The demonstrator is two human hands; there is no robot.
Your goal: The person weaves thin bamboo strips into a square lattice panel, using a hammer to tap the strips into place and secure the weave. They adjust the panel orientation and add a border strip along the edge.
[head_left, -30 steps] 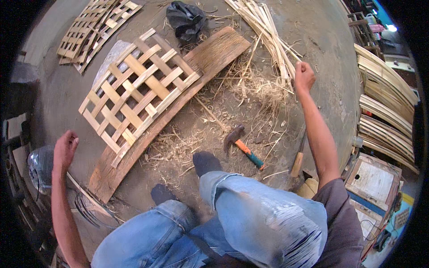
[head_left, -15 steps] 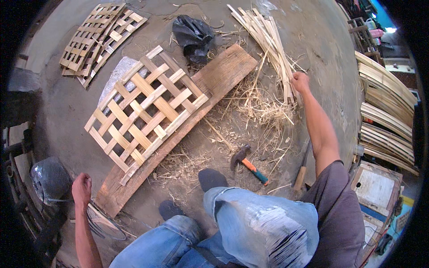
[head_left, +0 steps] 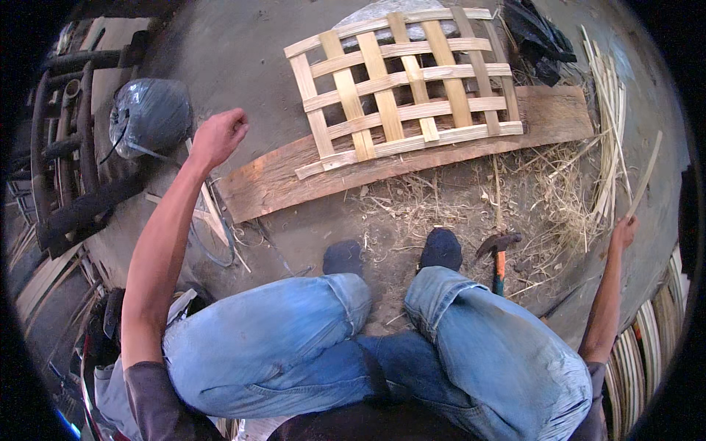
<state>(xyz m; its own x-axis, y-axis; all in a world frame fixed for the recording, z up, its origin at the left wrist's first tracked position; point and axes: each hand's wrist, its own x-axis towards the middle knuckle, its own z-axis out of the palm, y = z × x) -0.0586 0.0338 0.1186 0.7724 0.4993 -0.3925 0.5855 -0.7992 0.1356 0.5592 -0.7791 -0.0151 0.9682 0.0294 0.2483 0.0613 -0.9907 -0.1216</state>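
My right hand point(head_left: 625, 231) is at the far right, closed around one end of a thin bamboo strip point(head_left: 648, 170) that points up and away. Beside it a bundle of pale bamboo strips point(head_left: 609, 125) lies on the floor. My left hand point(head_left: 220, 137) hovers at the left with curled fingers, and nothing shows in it. An openly woven bamboo panel point(head_left: 387, 90) stretches across the upper middle. Its near edge rests on a long wooden board point(head_left: 276, 176), its far side over a grey stone-like block point(head_left: 397, 10).
A claw hammer point(head_left: 499, 261) lies by my right foot. Shavings point(head_left: 419, 202) litter the floor past my feet. A black plastic bag point(head_left: 540, 40) is at the upper right, a plastic-wrapped roll point(head_left: 151, 117) at the left near a dark frame point(head_left: 88, 140). More slats point(head_left: 651, 345) stand at the lower right.
The view has turned right-to-left, so the panel and board now lie straighter across. My right hand has drawn a single strip away from the bundle. My left hand is farther forward, nearer the board.
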